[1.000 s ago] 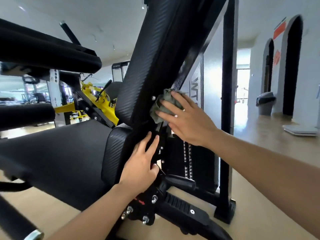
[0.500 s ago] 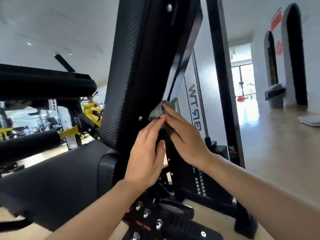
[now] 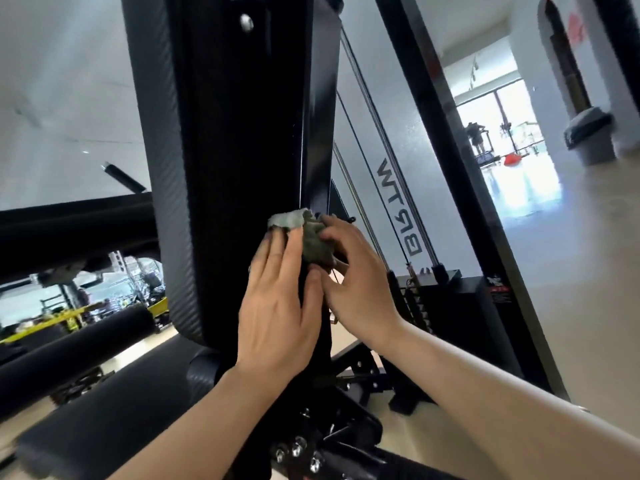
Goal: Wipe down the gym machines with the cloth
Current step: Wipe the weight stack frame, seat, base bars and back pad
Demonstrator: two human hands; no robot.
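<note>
Grey-green and bunched, the cloth (image 3: 304, 237) sat against the rear edge of the gym machine's upright black back pad (image 3: 207, 133), about halfway up. The right hand (image 3: 356, 285) gripped its darker wad, fingers and thumb curled round it. The left hand (image 3: 277, 306) lay flat just beside, fingers straight and close together, their tips on the cloth's paler fold. The weight stack (image 3: 436, 306) stood behind.
</note>
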